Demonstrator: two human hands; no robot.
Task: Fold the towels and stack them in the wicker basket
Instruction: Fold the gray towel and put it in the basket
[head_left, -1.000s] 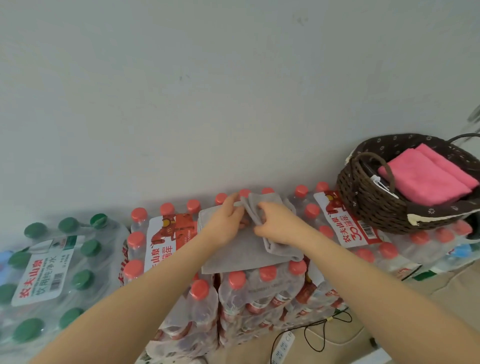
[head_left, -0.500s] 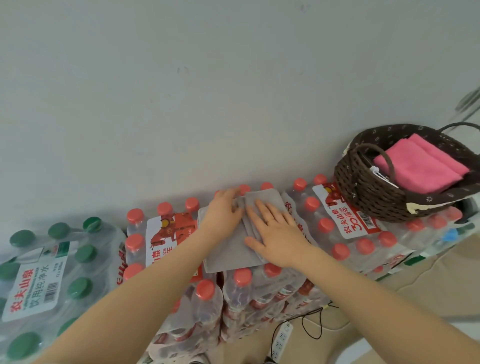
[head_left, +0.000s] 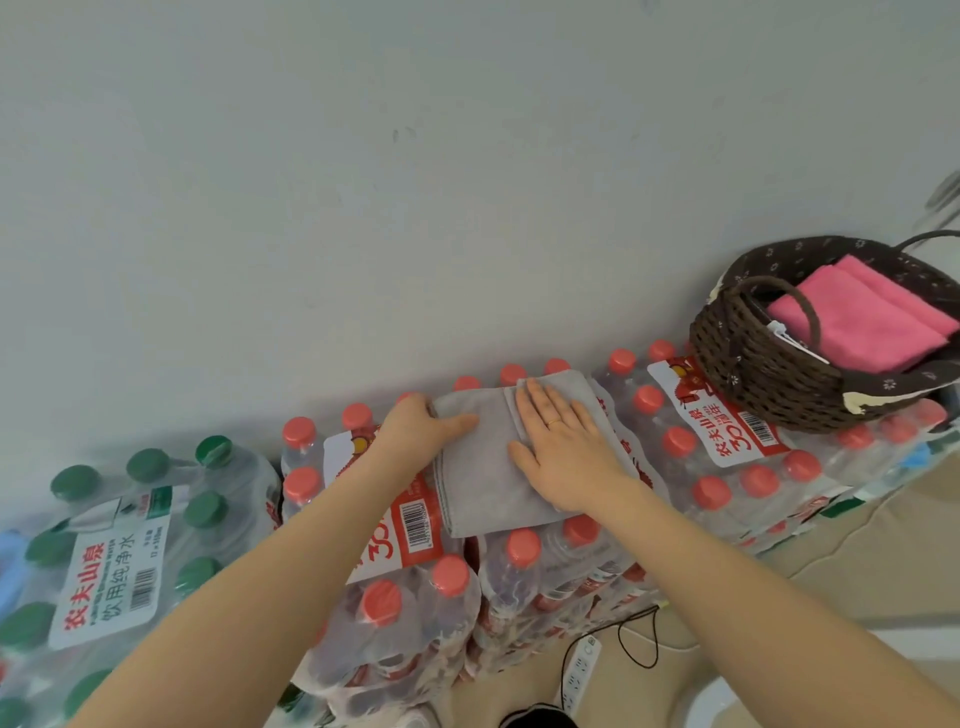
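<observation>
The grey towel (head_left: 485, 462) lies part-folded on the shrink-wrapped packs of red-capped bottles (head_left: 722, 452), one flap laid over — folding looks midway, not finished. The right hand (head_left: 563, 447) presses flat on the folded flap, fingers straight, its grip holding nothing; the left hand (head_left: 415, 431) holds the towel's far left edge, thumb on top (its fingers curl out of sight behind). Off to the right, the wicker basket (head_left: 769, 364) already holds a folded pink towel (head_left: 862, 317) — the grey one still has to join it.
</observation>
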